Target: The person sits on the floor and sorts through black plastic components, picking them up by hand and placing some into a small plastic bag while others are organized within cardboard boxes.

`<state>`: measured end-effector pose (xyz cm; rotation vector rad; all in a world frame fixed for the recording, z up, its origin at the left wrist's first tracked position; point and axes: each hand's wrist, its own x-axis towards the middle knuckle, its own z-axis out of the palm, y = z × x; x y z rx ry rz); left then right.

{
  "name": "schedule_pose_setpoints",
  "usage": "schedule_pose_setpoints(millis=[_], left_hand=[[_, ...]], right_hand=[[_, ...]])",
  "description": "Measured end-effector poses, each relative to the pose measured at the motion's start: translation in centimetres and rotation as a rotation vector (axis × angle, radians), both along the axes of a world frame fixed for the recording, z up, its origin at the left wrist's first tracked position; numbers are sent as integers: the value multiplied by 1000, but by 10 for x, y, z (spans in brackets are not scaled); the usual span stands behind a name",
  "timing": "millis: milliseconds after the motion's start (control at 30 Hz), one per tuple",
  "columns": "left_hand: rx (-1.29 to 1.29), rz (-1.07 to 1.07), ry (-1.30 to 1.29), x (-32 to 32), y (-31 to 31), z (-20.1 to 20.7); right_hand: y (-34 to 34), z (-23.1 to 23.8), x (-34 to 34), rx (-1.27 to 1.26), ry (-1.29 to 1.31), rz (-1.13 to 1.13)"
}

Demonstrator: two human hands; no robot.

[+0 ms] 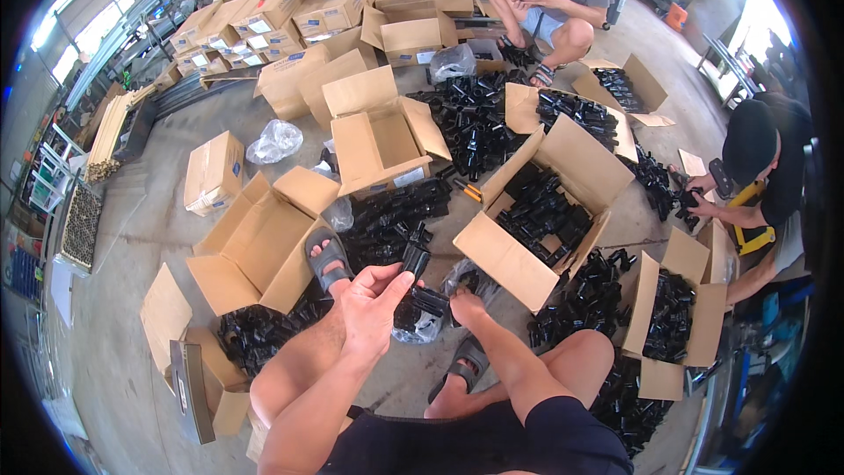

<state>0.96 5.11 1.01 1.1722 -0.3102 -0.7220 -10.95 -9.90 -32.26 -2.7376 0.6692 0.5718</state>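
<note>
My left hand (369,301) is raised in front of my knees, thumb and fingers closed on a glossy black tubular plastic part (415,259) that points up and away. Just to its right, lower down, my right hand (467,307) has its fingers pressed together at the end of a second black tubular part (430,301). The two parts meet or overlap in this view; whether they are joined I cannot tell. Crumpled clear plastic (420,329) lies on the floor below them. Behind my hands spreads a heap of similar black parts (400,209).
An open carton (501,251) half full of black parts stands ahead right; open cartons (255,251) stand left. Another carton (646,299) of parts sits near my right knee. One person (563,0) squats at the back handling a part; another person (765,158) bends at the right.
</note>
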Motion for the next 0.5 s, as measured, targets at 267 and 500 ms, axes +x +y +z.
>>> schedule_pose_setpoints(millis=[267, 500], left_hand=[[-3, -4, -4, -4, -11, -4], [38, 30, -41, 0, -12, -9]], right_hand=[[-3, -22, -5, -16, -113, -136], [4, -22, -4, -28, -19, -140]])
